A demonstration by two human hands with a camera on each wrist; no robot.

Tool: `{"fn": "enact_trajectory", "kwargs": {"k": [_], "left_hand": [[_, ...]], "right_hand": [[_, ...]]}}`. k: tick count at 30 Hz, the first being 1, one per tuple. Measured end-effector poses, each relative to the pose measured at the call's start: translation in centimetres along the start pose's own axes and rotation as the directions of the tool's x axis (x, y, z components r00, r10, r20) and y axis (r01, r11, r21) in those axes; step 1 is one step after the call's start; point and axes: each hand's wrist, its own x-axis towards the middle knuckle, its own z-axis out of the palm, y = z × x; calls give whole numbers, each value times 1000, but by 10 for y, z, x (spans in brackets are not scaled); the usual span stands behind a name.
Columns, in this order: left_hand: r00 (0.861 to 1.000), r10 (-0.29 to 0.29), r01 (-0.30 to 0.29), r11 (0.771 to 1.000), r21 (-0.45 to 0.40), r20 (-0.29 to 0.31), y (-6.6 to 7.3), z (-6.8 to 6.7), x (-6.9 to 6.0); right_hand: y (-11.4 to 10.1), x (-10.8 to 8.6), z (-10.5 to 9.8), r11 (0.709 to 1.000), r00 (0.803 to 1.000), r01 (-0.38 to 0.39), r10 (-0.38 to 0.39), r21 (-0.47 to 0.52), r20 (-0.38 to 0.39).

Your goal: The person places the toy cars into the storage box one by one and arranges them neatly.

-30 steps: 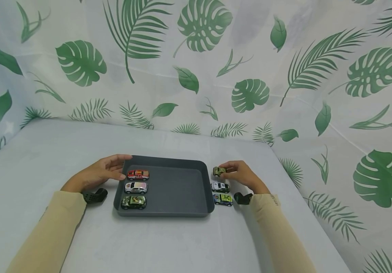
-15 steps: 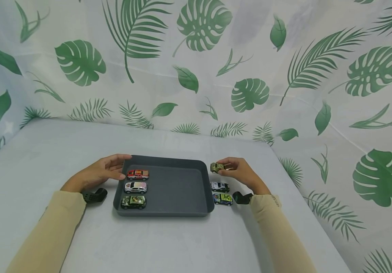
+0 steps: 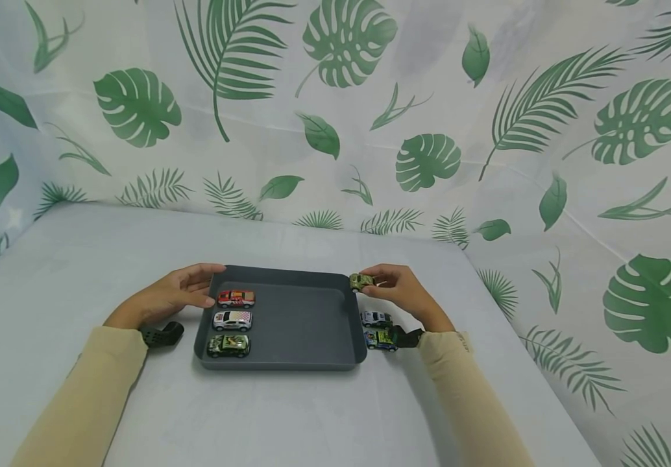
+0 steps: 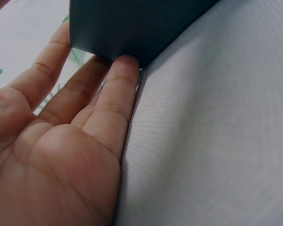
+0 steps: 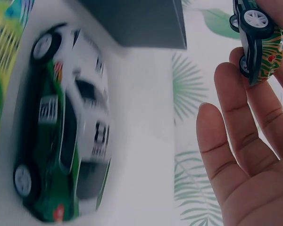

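My right hand (image 3: pixel 401 285) pinches a green camouflage toy car (image 3: pixel 361 281) between thumb and fingers, raised at the back right corner of the grey tray (image 3: pixel 300 331). In the right wrist view the held toy car (image 5: pixel 257 42) shows its wheels and an orange-and-green patterned side. My left hand (image 3: pixel 166 295) rests against the tray's left side, its fairly straight fingers touching the outer wall (image 4: pixel 122 28) in the left wrist view. Inside the tray, along its left side, stand a red toy car (image 3: pixel 236 299), a white one (image 3: pixel 233 321) and a dark green one (image 3: pixel 228 346).
Just right of the tray are a white-and-green toy car (image 3: pixel 376 319) and a yellow-green and blue one (image 3: pixel 379 340), the latter partly covered by the right wrist strap (image 3: pixel 408 337). A white cloth (image 3: pixel 289 415) covers the table. A leaf-printed curtain (image 3: pixel 359 110) hangs behind.
My right hand has lifted the camouflage toy car from the table and carried it left to the tray's back right corner. The left hand and tray have stayed in place.
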Motion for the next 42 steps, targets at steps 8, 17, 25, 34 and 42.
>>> {"fn": "enact_trajectory", "kwargs": {"k": [8, 17, 25, 34, 42], "left_hand": [[1000, 1, -1, 1000, 9, 4, -2, 0, 1], [1000, -4, 4, 1000, 15, 2, -1, -1, 1], [1000, 8, -8, 1000, 13, 9, -1, -1, 1], [1000, -2, 2, 1000, 6, 4, -1, -2, 3], [1000, -9, 9, 1000, 4, -10, -2, -1, 2]], "right_hand": [[-7, 5, 8, 1000, 1000, 9, -9, 1, 11], [-16, 14, 19, 999, 999, 39, -39, -12, 28], [-26, 20, 28, 999, 998, 42, -42, -6, 47], [-34, 25, 37, 998, 997, 56, -54, -27, 50], [-40, 31, 48, 999, 997, 44, -44, 4, 66]]}}
